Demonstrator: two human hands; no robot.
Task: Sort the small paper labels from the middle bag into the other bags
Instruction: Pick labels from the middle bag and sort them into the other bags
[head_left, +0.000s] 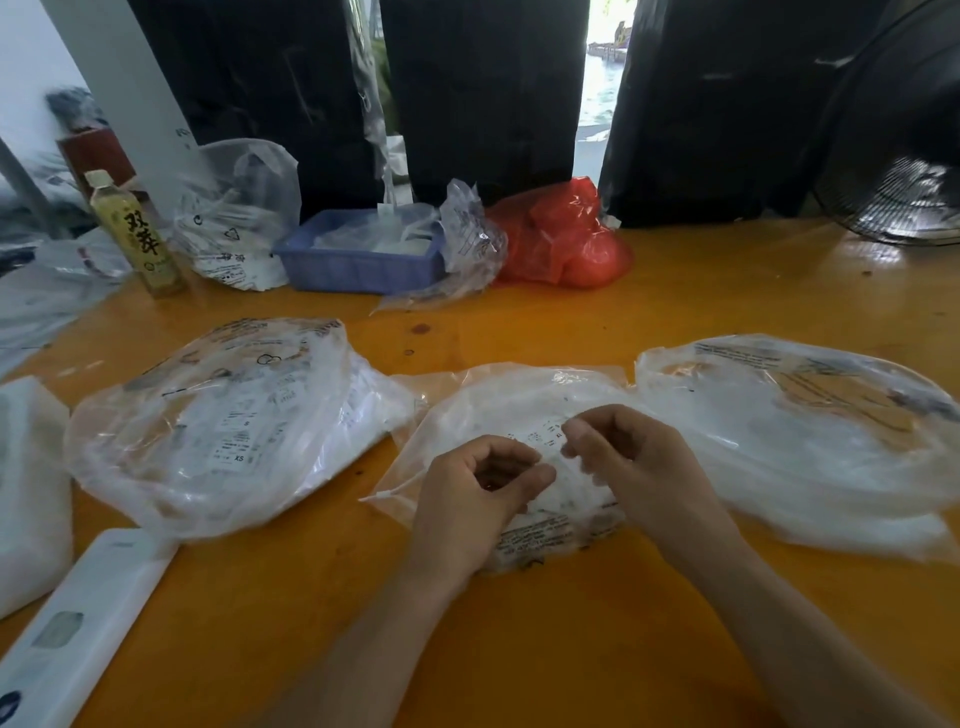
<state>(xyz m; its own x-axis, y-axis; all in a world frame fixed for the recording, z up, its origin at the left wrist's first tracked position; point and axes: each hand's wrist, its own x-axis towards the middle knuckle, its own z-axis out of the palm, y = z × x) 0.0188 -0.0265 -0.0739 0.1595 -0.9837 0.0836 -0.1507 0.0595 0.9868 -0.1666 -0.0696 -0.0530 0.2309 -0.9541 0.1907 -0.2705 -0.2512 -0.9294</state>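
Three clear plastic bags of small white paper labels lie in a row on the orange table (519, 649). Both hands work over the middle bag (509, 400). My left hand (478, 493) has its fingers curled, thumb against forefinger, over the bag's near part. My right hand (623, 457) pinches a small white label (550, 441) with printed size marks just above the bag. The left bag (218, 426) shows labels marked S and XS. The right bag (810, 431) lies flat and full. Whether the left hand pinches a label too is unclear.
At the back stand a blue tray (358, 265) of labels, a red plastic bag (566, 239), a crumpled clear bag (467, 239), a white bag (234, 218) and a tea bottle (137, 234). A fan (898, 156) sits far right. White packages (78, 623) lie near left.
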